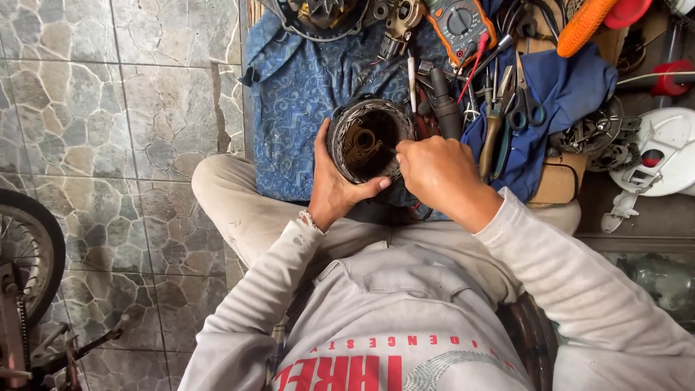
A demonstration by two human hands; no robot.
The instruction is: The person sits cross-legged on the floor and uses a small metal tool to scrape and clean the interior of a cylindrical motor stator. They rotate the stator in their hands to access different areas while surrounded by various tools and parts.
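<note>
- view from above of a seated person's lap, both arms in grey sleeves reaching forward over a patterned blue cloth [297,108] spread on a stone-tiled floor [108,108].
- the left hand [337,185] cradles a round motor stator [365,137], fingers [322,145] wrapped around its left rim and thumb pressed under its lower edge; the stator sits just above the knees, open face turned up.
- the right hand [434,170] is curled into a loose fist at the stator's right rim, fingers closed as if pinching something small; what they hold cannot be seen.
- judging by the look of it, the stator is already out of its housing, its hollow centre bare and brownish, with windings showing round the ring; work at the rim seems to be mid-way, not finished.
- beyond the hands lies a jumble of tools: a multimeter [458,25], scissors [527,108], pliers and screwdrivers, on a dark blue rag [572,87].
- a white fan casing [662,148] lies at far right, apart from the stator.
- a bike wheel [25,246] shows at lower left.
</note>
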